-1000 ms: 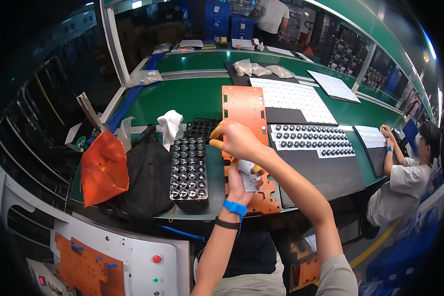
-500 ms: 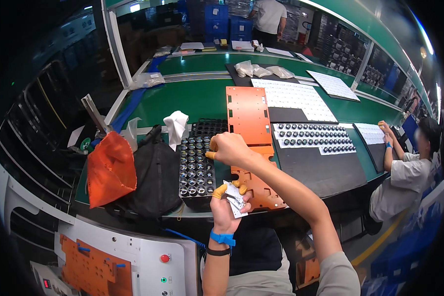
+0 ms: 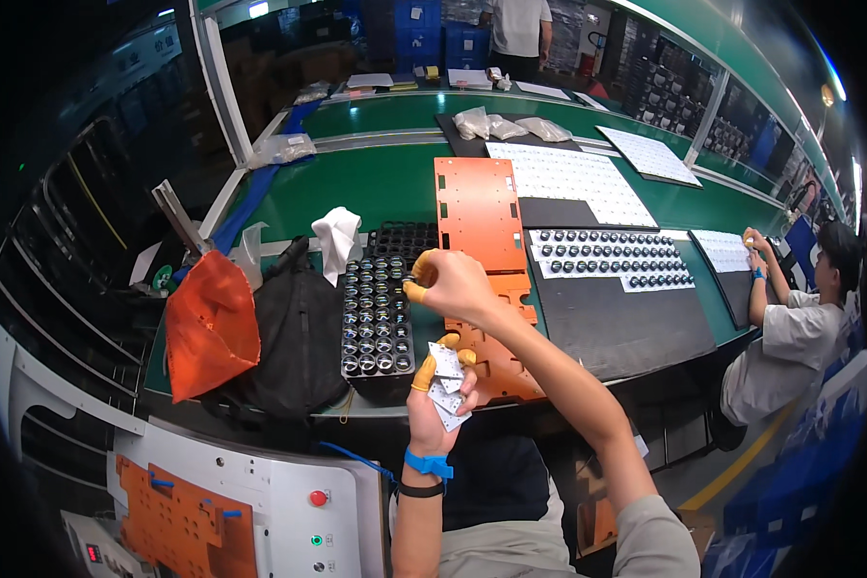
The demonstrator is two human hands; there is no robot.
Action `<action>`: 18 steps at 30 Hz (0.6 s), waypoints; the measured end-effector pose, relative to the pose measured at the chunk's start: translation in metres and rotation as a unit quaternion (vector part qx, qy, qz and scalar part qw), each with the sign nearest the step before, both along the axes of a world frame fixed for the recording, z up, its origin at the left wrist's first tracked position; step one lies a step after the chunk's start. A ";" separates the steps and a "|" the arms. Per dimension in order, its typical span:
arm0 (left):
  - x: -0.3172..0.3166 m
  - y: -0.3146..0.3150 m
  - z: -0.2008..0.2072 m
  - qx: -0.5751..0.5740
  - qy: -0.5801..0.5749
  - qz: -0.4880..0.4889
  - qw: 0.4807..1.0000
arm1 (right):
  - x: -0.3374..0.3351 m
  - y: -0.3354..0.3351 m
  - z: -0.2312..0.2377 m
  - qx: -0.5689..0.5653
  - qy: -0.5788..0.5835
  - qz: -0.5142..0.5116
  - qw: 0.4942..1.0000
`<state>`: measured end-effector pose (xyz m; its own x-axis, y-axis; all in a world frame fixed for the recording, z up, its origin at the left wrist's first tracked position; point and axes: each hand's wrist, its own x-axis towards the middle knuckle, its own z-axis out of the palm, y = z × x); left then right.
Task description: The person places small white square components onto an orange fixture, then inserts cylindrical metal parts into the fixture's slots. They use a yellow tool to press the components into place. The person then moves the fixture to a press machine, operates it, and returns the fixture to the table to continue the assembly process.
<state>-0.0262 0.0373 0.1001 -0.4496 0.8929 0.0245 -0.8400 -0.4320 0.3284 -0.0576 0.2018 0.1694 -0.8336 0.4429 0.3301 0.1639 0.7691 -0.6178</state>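
Note:
My left hand [image 3: 435, 405], palm up with yellow finger cots on several fingers, grips a fanned stack of small white circuit boards [image 3: 447, 390] below the near right corner of a tray. That black tray [image 3: 345, 369] holds rows of round, dark, glossy lens-like parts [image 3: 369, 328]. Over the tray's right side, my right hand [image 3: 453, 284] is closed in a pinch, with yellow finger cots on thumb and forefinger. A small dark bit shows at its fingertips, too little to name. Beside it stands an orange fixture plate [image 3: 486, 356], partly hidden by my right forearm.
An orange panel [image 3: 477, 212] rises behind the fixture. To the right, a black board [image 3: 612, 328] bears white boards fitted with rows of black round parts [image 3: 607, 252]. A black bag [image 3: 294, 337] and orange pouch [image 3: 212, 323] lie left. A co-worker [image 3: 790, 337] works at right.
My right hand stays pinched over the tray, shifted only slightly. My left hand has turned a little and risen, fanning the circuit boards differently. The whole view has shifted slightly.

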 end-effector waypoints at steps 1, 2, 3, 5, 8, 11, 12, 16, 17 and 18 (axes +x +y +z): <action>0.000 -0.001 -0.001 -0.003 -0.001 0.004 1.000 | 0.010 -0.005 0.008 -0.045 0.005 -0.001 0.999; 0.000 -0.003 -0.005 -0.002 -0.010 0.009 1.000 | 0.019 -0.008 0.012 -0.093 0.011 -0.001 0.996; -0.001 -0.004 -0.011 -0.001 -0.019 0.014 1.000 | 0.029 -0.010 0.009 -0.132 0.046 0.025 0.990; -0.001 -0.007 -0.013 0.003 -0.028 0.012 1.000 | 0.053 -0.017 0.001 -0.209 0.111 0.073 0.969; 0.001 -0.011 -0.003 0.019 -0.013 -0.018 1.000 | 0.099 -0.032 0.008 -0.207 0.150 0.077 0.964; 0.007 -0.013 -0.001 -0.032 0.040 0.021 0.998 | 0.123 -0.034 -0.004 -0.101 0.209 0.120 0.965; 0.009 -0.012 -0.001 -0.063 0.037 0.030 0.997 | 0.130 -0.033 -0.007 -0.081 0.178 0.124 0.973; 0.013 -0.015 0.010 -0.070 0.089 0.028 0.993 | 0.142 -0.031 -0.014 -0.097 0.116 0.147 0.977; 0.013 -0.015 0.007 -0.063 0.095 0.028 0.993 | 0.143 -0.030 -0.013 -0.080 0.118 0.144 0.979; 0.014 -0.015 0.003 -0.057 0.100 0.029 0.993 | 0.144 -0.030 -0.011 -0.063 0.119 0.141 0.981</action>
